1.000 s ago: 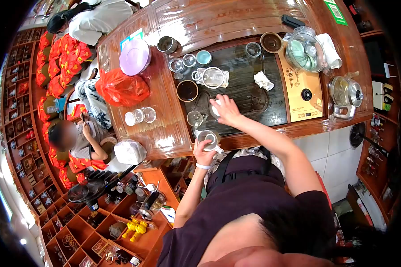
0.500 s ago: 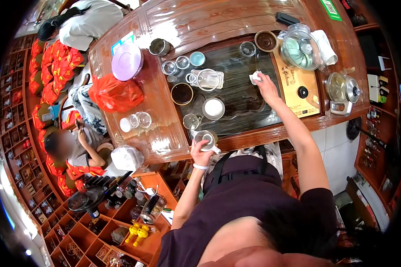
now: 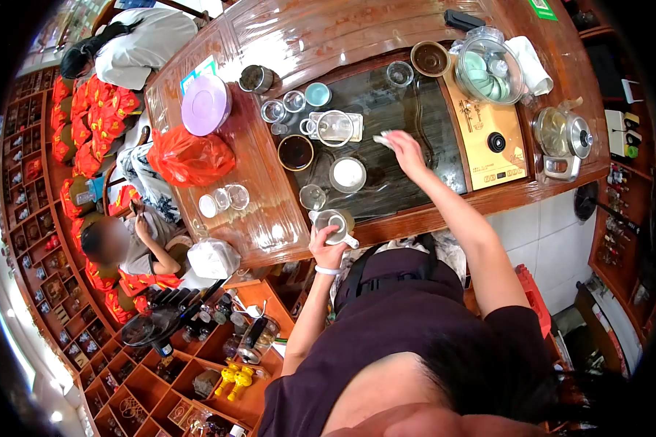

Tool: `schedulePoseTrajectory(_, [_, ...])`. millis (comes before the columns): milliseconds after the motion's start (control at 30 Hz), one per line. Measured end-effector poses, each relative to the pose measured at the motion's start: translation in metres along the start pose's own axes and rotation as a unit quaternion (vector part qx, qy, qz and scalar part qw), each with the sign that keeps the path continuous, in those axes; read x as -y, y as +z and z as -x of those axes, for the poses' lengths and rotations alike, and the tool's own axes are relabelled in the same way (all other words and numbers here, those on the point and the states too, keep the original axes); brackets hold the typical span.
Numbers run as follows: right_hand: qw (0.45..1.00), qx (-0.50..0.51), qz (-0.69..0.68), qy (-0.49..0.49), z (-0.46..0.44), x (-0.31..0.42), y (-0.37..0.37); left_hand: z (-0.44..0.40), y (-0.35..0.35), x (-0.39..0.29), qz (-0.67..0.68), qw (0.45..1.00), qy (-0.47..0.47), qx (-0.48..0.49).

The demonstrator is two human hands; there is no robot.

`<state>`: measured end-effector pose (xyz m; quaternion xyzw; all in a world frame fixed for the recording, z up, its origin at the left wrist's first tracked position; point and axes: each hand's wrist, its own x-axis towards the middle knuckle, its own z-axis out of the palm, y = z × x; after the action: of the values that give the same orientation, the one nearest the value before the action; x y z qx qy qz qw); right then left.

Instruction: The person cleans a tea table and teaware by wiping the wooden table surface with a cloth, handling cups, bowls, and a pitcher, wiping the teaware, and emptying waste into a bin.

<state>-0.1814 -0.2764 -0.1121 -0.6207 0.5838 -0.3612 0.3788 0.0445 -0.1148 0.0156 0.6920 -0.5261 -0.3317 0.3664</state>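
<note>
My left hand [image 3: 327, 252] is closed around a clear glass pitcher [image 3: 335, 220] with a handle, at the tea tray's near left corner. My right hand [image 3: 407, 151] pinches a small crumpled white tissue [image 3: 380, 139] over the middle of the dark tea tray [image 3: 393, 182]. Left of that tissue, a second glass pitcher [image 3: 335, 127] sits on a small stand. A white-centred strainer bowl [image 3: 348, 175], a cup of dark liquid [image 3: 295, 153] and a small glass cup [image 3: 313, 197] are grouped between my hands.
Right of the tray is a gold induction plate [image 3: 492, 146], with a glass kettle [image 3: 561, 142] beyond it. A glass bowl of cups [image 3: 490, 71] stands behind. At left lie a red plastic bag [image 3: 191, 156] and a purple bowl [image 3: 204, 104]. Two other people sit across the table's left side.
My right hand has moved left across the tray with the tissue, from beside the gold plate towards the middle. My left hand keeps its hold on the pitcher, nearly unmoved.
</note>
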Motion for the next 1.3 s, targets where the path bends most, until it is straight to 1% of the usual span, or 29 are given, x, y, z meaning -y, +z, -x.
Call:
schedulePoseTrajectory(33, [0.999, 0.023, 0.033, -0.027, -0.017, 0.010, -0.001, 0.001, 0.000, 0.000, -0.006, 1.000, -0.009, 0.003])
schedulePoseTrajectory(133, [0.950, 0.260, 0.124, -0.121, -0.032, 0.012, 0.005, 0.002, 0.003, -0.003, -0.007, 1.000, -0.022, 0.008])
schedulePoseTrajectory(167, [0.948, 0.289, 0.113, -0.075, -0.024, 0.000, 0.014, 0.002, 0.003, -0.005, 0.000, 1.000, -0.027, 0.007])
schedulePoseTrajectory(233, [0.915, 0.334, 0.139, -0.181, -0.004, 0.002, -0.007, 0.004, 0.004, -0.005, 0.008, 1.000, -0.024, 0.008])
schedulePoseTrajectory(300, [0.905, 0.352, 0.162, -0.173, 0.009, -0.005, -0.030, 0.003, 0.005, -0.005, 0.019, 1.000, -0.019, 0.007])
schedulePoseTrajectory(367, [0.961, 0.242, 0.130, -0.031, 0.011, -0.006, -0.059, 0.002, 0.006, -0.002, 0.024, 1.000, -0.009, 0.008])
schedulePoseTrajectory(433, [0.987, 0.082, 0.124, -0.053, -0.006, -0.018, -0.078, 0.005, 0.008, 0.003, 0.026, 1.000, -0.005, 0.009])
schedulePoseTrajectory(467, [0.983, 0.086, 0.159, -0.041, -0.012, -0.020, -0.089, 0.005, 0.008, 0.006, 0.007, 1.000, -0.007, 0.012])
schedulePoseTrajectory(500, [0.992, 0.088, 0.037, 0.080, -0.015, -0.034, -0.094, 0.005, 0.008, 0.008, -0.012, 1.000, -0.007, 0.015])
schedulePoseTrajectory(567, [0.948, 0.141, 0.043, 0.283, -0.002, 0.016, -0.101, 0.001, 0.008, 0.003, -0.007, 1.000, -0.001, 0.016])
schedulePoseTrajectory(600, [0.973, 0.150, 0.110, 0.137, 0.022, -0.011, -0.084, -0.001, 0.010, 0.001, 0.006, 1.000, 0.009, 0.008])
schedulePoseTrajectory(633, [0.966, 0.183, 0.169, 0.076, 0.042, -0.026, -0.069, -0.001, 0.009, 0.000, 0.019, 1.000, 0.017, 0.001])
schedulePoseTrajectory(700, [0.973, 0.114, 0.197, -0.037, 0.071, -0.030, -0.034, 0.000, 0.008, 0.000, 0.019, 1.000, 0.002, 0.009])
schedulePoseTrajectory(733, [0.986, 0.115, 0.053, 0.109, 0.069, -0.019, -0.020, 0.001, 0.008, 0.002, 0.003, 1.000, 0.010, 0.014])
schedulePoseTrajectory(767, [0.957, 0.106, -0.094, 0.252, 0.067, -0.005, -0.006, 0.001, 0.007, 0.003, -0.011, 1.000, 0.019, 0.022])
schedulePoseTrajectory(800, [0.972, 0.133, -0.081, 0.176, 0.070, -0.001, 0.006, 0.002, 0.006, 0.014, -0.027, 0.999, 0.029, 0.036])
schedulePoseTrajectory(833, [0.980, 0.158, -0.065, 0.098, 0.069, 0.003, 0.011, 0.000, 0.008, 0.013, -0.001, 0.999, 0.005, 0.036])
schedulePoseTrajectory(900, [0.996, 0.080, -0.045, 0.014, 0.054, 0.001, 0.009, -0.002, 0.009, 0.002, 0.007, 0.999, 0.031, 0.016])
schedulePoseTrajectory(933, [0.998, 0.016, -0.036, 0.041, 0.045, 0.001, 0.001, -0.002, 0.009, 0.007, 0.019, 1.000, 0.002, 0.020])
schedulePoseTrajectory(967, [0.977, 0.035, -0.093, 0.186, 0.035, -0.004, -0.015, 0.000, 0.009, 0.012, 0.020, 1.000, 0.004, 0.024])
schedulePoseTrajectory(1000, [0.973, 0.025, -0.055, 0.225, 0.023, -0.003, -0.040, -0.001, 0.008, 0.007, 0.011, 1.000, 0.008, 0.020])
schedulePoseTrajectory(1033, [0.960, -0.009, -0.096, 0.264, 0.014, -0.027, -0.056, -0.001, 0.006, 0.004, 0.000, 1.000, 0.010, 0.016])
schedulePoseTrajectory(1067, [0.982, -0.013, -0.031, 0.183, 0.005, -0.021, -0.088, -0.001, 0.006, 0.009, -0.004, 1.000, 0.013, 0.019])
schedulePoseTrajectory(1100, [0.987, -0.044, 0.131, 0.079, 0.004, -0.032, -0.105, -0.001, 0.007, 0.013, -0.005, 1.000, 0.014, 0.016])
schedulePoseTrajectory(1133, [0.981, -0.057, 0.152, 0.104, 0.006, -0.036, -0.117, 0.000, 0.007, 0.015, 0.009, 1.000, 0.010, 0.019])
schedulePoseTrajectory(1167, [0.982, -0.050, 0.169, 0.072, 0.013, -0.036, -0.125, 0.000, 0.007, 0.016, 0.023, 0.999, 0.007, 0.022])
schedulePoseTrajectory(1233, [0.973, -0.095, 0.212, 0.005, 0.033, -0.038, -0.106, 0.000, 0.007, 0.009, 0.019, 1.000, -0.001, 0.016])
schedulePoseTrajectory(1267, [0.982, -0.093, 0.126, 0.106, 0.041, -0.027, -0.089, -0.001, 0.007, 0.010, 0.021, 1.000, 0.006, 0.016])
schedulePoseTrajectory(1300, [0.973, -0.089, 0.038, 0.208, 0.049, -0.013, -0.070, -0.001, 0.008, 0.011, 0.023, 1.000, 0.012, 0.018])
